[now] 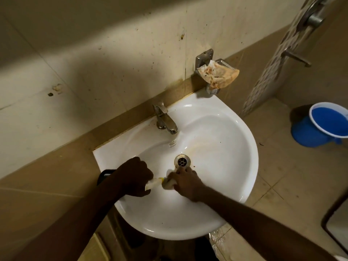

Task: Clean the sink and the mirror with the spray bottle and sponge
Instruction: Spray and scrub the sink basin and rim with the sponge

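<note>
- Left hand (134, 176) low over the near left of the sink (235, 166), fingers curled tight round a pale yellowish object, probably the spray bottle (153, 183), nozzle end poking out toward the other hand.
- Right hand (185, 182) just beside it, fingers bent and clamped on a pale sponge (168, 182), pressing it to the basin floor right next to the drain (182, 161).
- Sponge likely soft, light and squashy, slippery when wet; best held across its back with the whole hand, as here.
- Bottle probably light plastic, slick if wet; best gripped round the body.
- Brownish staining around the drain and up the bowl toward the tap (165, 119); scrubbing judged to be in an early stage.
- Tap at the back rim, metal, spout over the bowl.
- Soap dish (207, 59) on the wall beyond, holding a crumpled stained wrapper (220, 74).
- Blue bucket (320, 129) on the floor far right.
- Mirror not clearly in view.
</note>
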Available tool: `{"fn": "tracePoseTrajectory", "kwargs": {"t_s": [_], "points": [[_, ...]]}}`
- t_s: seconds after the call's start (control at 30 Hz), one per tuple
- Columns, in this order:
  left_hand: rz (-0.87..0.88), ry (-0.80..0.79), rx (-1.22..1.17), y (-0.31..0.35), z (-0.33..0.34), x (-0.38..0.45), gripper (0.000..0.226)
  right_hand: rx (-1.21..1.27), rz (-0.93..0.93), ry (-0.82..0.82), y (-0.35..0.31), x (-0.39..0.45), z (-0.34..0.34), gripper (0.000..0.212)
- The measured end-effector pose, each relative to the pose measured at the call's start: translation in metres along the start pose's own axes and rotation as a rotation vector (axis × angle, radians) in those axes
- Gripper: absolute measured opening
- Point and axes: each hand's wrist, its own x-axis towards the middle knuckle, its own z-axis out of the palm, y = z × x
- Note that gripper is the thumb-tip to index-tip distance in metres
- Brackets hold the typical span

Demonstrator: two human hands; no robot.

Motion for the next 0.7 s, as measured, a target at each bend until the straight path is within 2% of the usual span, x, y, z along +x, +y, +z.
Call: {"fn": "tracePoseTrajectory", "kwargs": {"t_s": [0.07,0.1,0.13,0.23,0.3,0.37,0.43,0.53,0.57,0.63,0.7], "points": [[0.046,-0.099,-0.008,0.006,-0.001,-0.002,0.037,-0.028,-0.283,-0.194,0.024,-0.032,-0.024,0.034],[0.054,-0.147,0.000,0.011,-0.002,-0.002,0.038,-0.081,-0.285,-0.249,0.039,-0.048,-0.034,0.032],[0.062,-0.176,0.011,0.015,-0.002,-0.001,0.038,-0.180,-0.192,-0.238,0.055,-0.059,-0.040,0.031],[0.017,-0.208,0.034,0.022,-0.004,0.001,0.040,-0.473,0.158,0.001,0.078,-0.060,-0.047,0.033],[-0.018,-0.181,0.023,0.022,-0.007,0.001,0.040,-0.421,0.348,0.073,0.071,-0.032,-0.038,0.035],[-0.037,-0.136,0.015,0.022,-0.007,0.000,0.040,-0.300,0.399,0.138,0.053,-0.008,-0.030,0.034],[-0.055,-0.107,0.008,0.025,-0.012,-0.004,0.041,-0.249,0.295,0.128,0.042,-0.001,-0.019,0.037],[-0.066,-0.040,-0.012,0.028,-0.016,-0.008,0.068,-0.146,0.004,-0.048,0.045,-0.033,-0.020,0.040],[-0.067,-0.054,-0.013,0.029,-0.018,-0.010,0.068,-0.080,-0.075,-0.130,0.049,-0.047,-0.029,0.037],[-0.076,-0.103,0.023,0.030,-0.017,-0.015,0.048,0.061,-0.161,-0.315,0.056,-0.068,-0.048,0.031],[-0.084,-0.123,0.012,0.030,-0.019,-0.015,0.041,0.098,-0.196,-0.425,0.056,-0.075,-0.055,0.030]]}}
